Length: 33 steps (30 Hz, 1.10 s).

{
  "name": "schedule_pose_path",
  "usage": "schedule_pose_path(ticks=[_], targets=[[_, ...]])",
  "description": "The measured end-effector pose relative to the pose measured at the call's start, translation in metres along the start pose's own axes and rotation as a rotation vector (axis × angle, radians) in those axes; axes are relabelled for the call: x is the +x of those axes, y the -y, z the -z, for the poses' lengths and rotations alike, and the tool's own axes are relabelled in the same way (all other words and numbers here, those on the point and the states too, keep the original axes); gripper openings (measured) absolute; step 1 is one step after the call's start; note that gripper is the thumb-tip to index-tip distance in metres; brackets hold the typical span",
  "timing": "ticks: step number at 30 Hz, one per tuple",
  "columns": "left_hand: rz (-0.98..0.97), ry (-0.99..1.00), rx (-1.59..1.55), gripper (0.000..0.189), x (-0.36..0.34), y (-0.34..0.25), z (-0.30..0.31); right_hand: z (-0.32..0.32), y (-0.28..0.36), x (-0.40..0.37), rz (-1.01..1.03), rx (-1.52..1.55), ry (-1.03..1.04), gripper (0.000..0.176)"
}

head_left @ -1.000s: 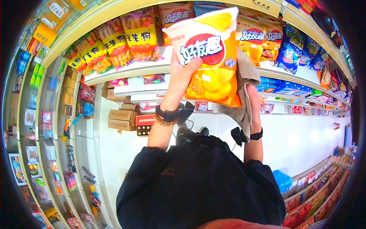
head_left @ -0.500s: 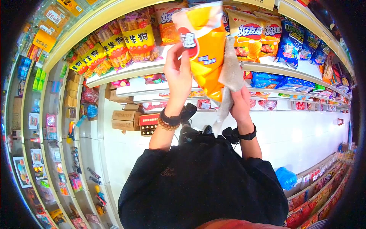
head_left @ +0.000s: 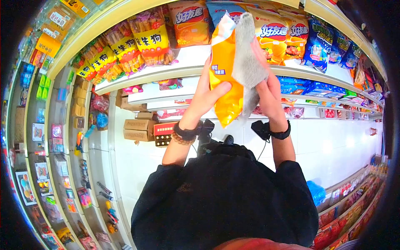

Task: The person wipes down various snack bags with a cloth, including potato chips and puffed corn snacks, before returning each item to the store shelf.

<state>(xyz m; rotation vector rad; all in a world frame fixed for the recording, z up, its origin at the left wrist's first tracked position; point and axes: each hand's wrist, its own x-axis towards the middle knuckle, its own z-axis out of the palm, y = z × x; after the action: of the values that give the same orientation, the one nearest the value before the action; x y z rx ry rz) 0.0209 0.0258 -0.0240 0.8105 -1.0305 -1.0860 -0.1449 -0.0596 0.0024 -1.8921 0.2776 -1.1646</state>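
Observation:
An orange chip bag point(head_left: 227, 79) is held up in front of the shelf, turned edge-on and upright. My left hand point(head_left: 211, 89) grips its left side, with the thumb across the front and the fingers behind. A grey cloth point(head_left: 250, 58) lies against the bag's right side. My right hand point(head_left: 268, 87) is closed on the cloth and presses it to the bag; part of that hand is hidden behind the cloth. Orange chip bags point(head_left: 273, 33) stand on the shelf just behind, with a blue bag point(head_left: 225, 12) partly covered by the held one.
Yellow-labelled snack packs point(head_left: 152, 39) fill the shelf point(head_left: 183, 58) at left, dark blue bags point(head_left: 315, 46) at right. Lower shelves hold blue boxes point(head_left: 291, 86). Cardboard boxes point(head_left: 138, 130) and a red bottle crate point(head_left: 163, 134) sit on the floor. Shelving lines both sides.
The bag has turned edge-on and moved slightly lower and to the right. My left hand has shifted onto its lower front side. My right hand and the cloth have risen along the bag's right side.

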Motion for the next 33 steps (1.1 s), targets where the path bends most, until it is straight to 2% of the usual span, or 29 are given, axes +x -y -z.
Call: schedule_pose_path(ticks=[4,7,10,13,17,21,24,27,29,30,33], targets=[[0.084,0.128,-0.071,0.085,-0.006,0.008,0.007,0.011,0.006,0.014,-0.107,0.114,-0.02,0.054],[0.122,0.084,-0.251,0.079,-0.008,0.008,0.004,0.015,0.003,0.018,-0.13,0.153,-0.011,0.052],[0.135,0.003,-0.368,0.072,-0.008,-0.007,0.001,0.014,-0.008,0.013,-0.101,0.104,0.007,0.051],[0.105,-0.182,-0.453,0.063,-0.005,-0.017,-0.003,0.007,-0.007,-0.006,-0.282,0.188,-0.04,0.053],[-0.003,-0.263,-0.405,0.058,0.001,-0.022,-0.009,-0.001,0.003,-0.027,-0.227,0.09,-0.028,0.057],[-0.041,-0.207,-0.516,0.054,0.007,-0.012,-0.002,-0.001,0.013,-0.04,-0.223,0.146,-0.046,0.057],[0.052,-0.128,-0.507,0.056,0.002,-0.008,0.007,0.001,0.006,-0.048,-0.265,0.254,-0.125,0.056],[0.145,-0.056,-0.661,0.061,-0.004,-0.005,0.005,0.008,-0.001,-0.042,-0.262,0.278,-0.213,0.056],[0.153,-0.018,-0.624,0.061,-0.008,-0.003,0.003,0.011,-0.006,-0.037,-0.263,0.271,-0.278,0.055],[0.167,-0.013,-0.611,0.061,-0.01,-0.001,0.002,0.013,-0.001,-0.032,-0.384,0.274,-0.33,0.051],[0.196,-0.008,-0.64,0.062,-0.013,0.003,0.001,0.02,-0.001,-0.013,-0.375,0.358,-0.397,0.046]])
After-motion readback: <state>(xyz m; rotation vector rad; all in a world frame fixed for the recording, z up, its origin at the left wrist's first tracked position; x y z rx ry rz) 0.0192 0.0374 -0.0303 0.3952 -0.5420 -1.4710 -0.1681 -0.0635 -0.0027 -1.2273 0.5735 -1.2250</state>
